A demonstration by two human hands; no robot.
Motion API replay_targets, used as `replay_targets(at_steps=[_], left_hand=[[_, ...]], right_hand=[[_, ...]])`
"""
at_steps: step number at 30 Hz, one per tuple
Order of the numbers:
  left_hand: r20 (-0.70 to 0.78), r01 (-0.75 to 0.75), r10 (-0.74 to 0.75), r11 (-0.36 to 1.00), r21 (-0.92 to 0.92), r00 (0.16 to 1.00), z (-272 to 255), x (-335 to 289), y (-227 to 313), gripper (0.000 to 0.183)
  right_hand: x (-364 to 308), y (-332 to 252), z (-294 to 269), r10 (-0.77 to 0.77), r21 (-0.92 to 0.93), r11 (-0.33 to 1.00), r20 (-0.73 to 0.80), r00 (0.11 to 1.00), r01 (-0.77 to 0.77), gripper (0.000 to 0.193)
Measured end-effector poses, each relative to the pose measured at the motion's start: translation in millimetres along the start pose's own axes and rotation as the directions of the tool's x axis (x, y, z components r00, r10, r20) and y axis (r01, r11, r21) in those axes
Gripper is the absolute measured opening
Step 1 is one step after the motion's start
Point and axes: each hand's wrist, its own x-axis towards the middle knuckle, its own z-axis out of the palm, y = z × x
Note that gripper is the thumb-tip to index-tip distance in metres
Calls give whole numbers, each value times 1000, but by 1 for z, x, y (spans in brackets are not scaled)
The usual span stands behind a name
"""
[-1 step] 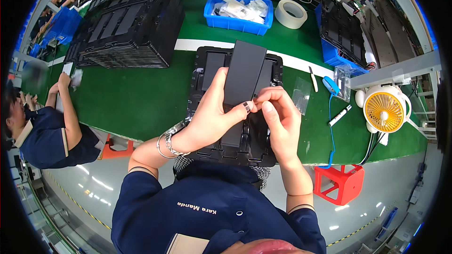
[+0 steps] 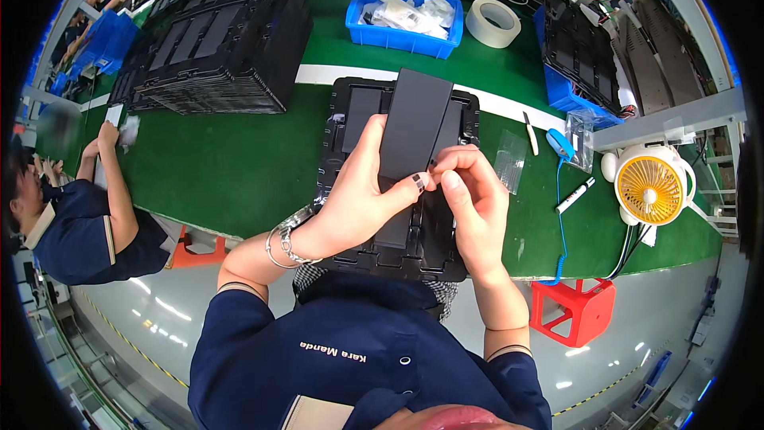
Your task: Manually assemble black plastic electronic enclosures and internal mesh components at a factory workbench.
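Observation:
My left hand (image 2: 350,195) is wrapped round a flat black rectangular block (image 2: 419,115), with the thumb on its near right part. The block is tilted over a black moulded tray (image 2: 341,99) at the table's near edge. My right hand (image 2: 481,211) is closed in a pinch at the block's right edge, close to my left thumb. Whatever lies between those fingertips is too small to make out. Other dark flat pieces sit in the tray's compartments, partly hidden by my hands.
Stacked black trays (image 2: 231,56) rise at the left. Behind stand a blue bin (image 2: 402,41) of white pieces and a tape roll (image 2: 480,24). Rightward lie a knife (image 2: 531,135), a marker (image 2: 574,196), a blue coiled cord (image 2: 562,223) and a fan (image 2: 651,191). A co-worker (image 2: 87,223) sits left.

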Motion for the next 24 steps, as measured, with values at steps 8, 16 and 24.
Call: replay_targets(at_steps=[8,16,24], left_hand=[[-13,-3,4,1000,30,1000,-2,-5,-5,65],[-30,11,-5,980,199,1000,-8,-5,-5,66],[-32,-109,122,955,275,992,-9,-8,-14,55]], right_hand=[[6,-4,13,36,-7,999,-34,999,-37,7],[5,6,15,-16,-198,980,-81,997,-1,3],[14,5,13,-167,-414,897,14,986,158,5]])
